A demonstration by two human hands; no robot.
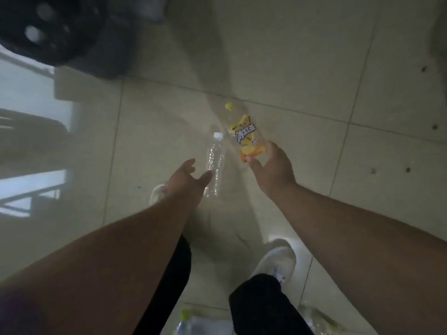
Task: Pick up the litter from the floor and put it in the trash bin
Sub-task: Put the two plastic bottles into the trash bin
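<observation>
My right hand (pixel 271 170) grips the base of a clear bottle with a yellow label and yellow cap (pixel 244 131), cap pointing away from me. My left hand (pixel 188 180) holds a clear plastic bottle with a white cap (pixel 214 153) by its lower part; the fingers are only loosely curled around it. Both bottles are in the air above the tiled floor (pixel 302 68). A dark round trash bin with a black liner (pixel 48 27) stands at the top left, ahead of my hands and blurred.
More plastic bottles lie on the floor by my feet: one with a green cap (pixel 186 316) and another (pixel 316 317) at the bottom edge. My white shoes (pixel 278 262) stand on the tiles. A glass wall with metal frames (pixel 26 112) runs along the left.
</observation>
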